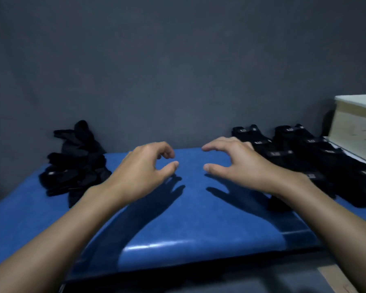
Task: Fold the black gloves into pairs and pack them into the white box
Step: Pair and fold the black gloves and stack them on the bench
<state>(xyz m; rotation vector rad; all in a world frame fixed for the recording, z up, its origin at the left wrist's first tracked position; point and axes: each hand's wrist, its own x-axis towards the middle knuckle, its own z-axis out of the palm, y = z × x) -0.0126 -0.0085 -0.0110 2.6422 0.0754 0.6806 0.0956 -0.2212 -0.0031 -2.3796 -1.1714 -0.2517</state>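
Observation:
A loose heap of black gloves point(76, 163) lies at the left of the blue table point(194, 218). Folded black glove pairs point(317, 159) with small labels sit in rows at the right. The white box point(355, 127) stands at the far right, partly cut off by the frame edge. My left hand point(144, 170) hovers over the table's middle with fingers loosely curled and thumb out, holding nothing. My right hand point(235, 161) hovers beside it, fingers spread and bent, also empty, just left of the folded pairs.
A dark grey cloth backdrop point(178, 70) rises right behind the table. The table's front edge point(178, 271) is dark and rounded. A strip of brown floor or cardboard point(338, 280) shows at the lower right.

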